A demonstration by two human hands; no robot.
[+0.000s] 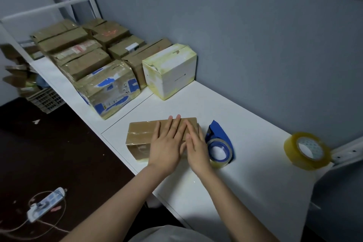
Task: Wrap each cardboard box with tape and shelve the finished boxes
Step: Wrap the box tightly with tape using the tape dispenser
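— Where is the brown box (141, 133)?
— On the white table (245, 163). Both hands lie flat on top, fingers out: the left hand (167, 147) and the right hand (197, 148).
— What is beside the box?
— A blue tape holder (221, 143), just right of it. A loose tape roll (307, 150) sits farther right. Wrapped boxes (94, 65) wait behind.

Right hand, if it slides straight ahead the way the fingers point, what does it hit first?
The right hand points up and slightly left along the brown box. Past its far edge lies bare table, then probably the white box; depth unclear.
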